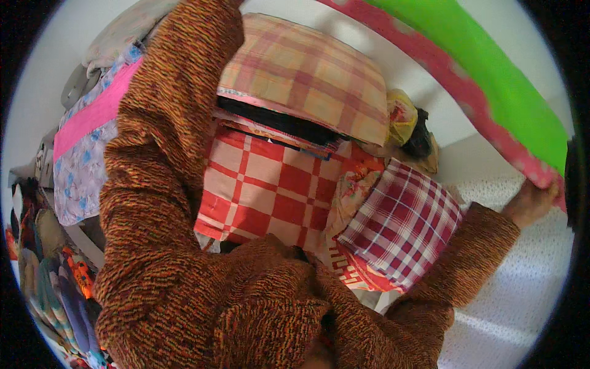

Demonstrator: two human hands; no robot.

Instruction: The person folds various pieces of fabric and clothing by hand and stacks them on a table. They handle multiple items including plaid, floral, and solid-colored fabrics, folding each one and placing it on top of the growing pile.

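A bright green cloth (pixel 473 61) with a pink, white-spotted border (pixel 424 52) stretches across the upper right, raised above the stacks. At its lower right corner my right hand (pixel 536 202) is closed on the pink edge, with the arm held out to the side. My left sleeve (pixel 178 74) runs up to the top edge, and the left hand lies beyond the picture. Below and between my arms are folded cloths: a yellow and mauve plaid one (pixel 307 61), a red and pale checked one (pixel 270 181), and a maroon and white plaid one (pixel 402 224).
On the left sits a pale floral bundle (pixel 86 163) with a pink band. Several hanging or piled clothes (pixel 55 295) fill the lower left. Yellow and black plastic bags (pixel 402 117) lie behind the stacks. A white speckled surface (pixel 510 289) spreads at the right.
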